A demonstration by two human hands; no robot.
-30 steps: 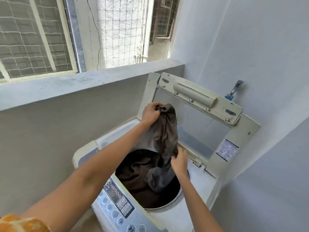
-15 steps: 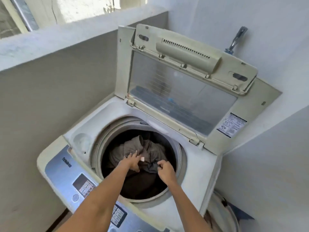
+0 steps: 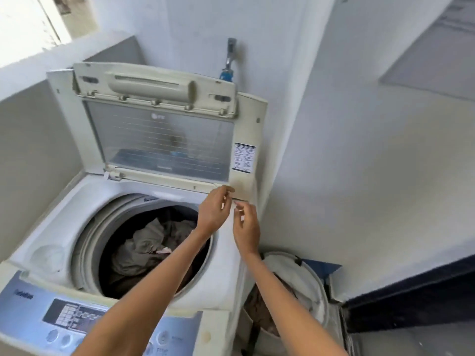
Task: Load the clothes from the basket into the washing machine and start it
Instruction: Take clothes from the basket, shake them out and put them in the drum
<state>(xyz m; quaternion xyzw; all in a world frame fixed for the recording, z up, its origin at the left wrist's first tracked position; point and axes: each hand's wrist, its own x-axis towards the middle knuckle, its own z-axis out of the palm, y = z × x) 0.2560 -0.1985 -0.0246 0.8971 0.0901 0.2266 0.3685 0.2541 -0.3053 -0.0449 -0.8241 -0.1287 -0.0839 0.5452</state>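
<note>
Moved since half a second ago: both hands, then down in the drum on the grey garment, are now lifted clear of it and over the right rear rim of the washing machine [image 3: 59, 227], the left hand [image 3: 213, 212] and right hand [image 3: 246, 230] close together, fingers loosely bent, holding nothing. Clothes [image 3: 144, 249], grey and brown, lie heaped inside the drum under the raised, folded lid [image 3: 164, 134]. Basket [image 3: 312, 281], white, stands on the floor just right of the machine with brown laundry inside; tap [image 3: 230, 53] on the wall behind.
</note>
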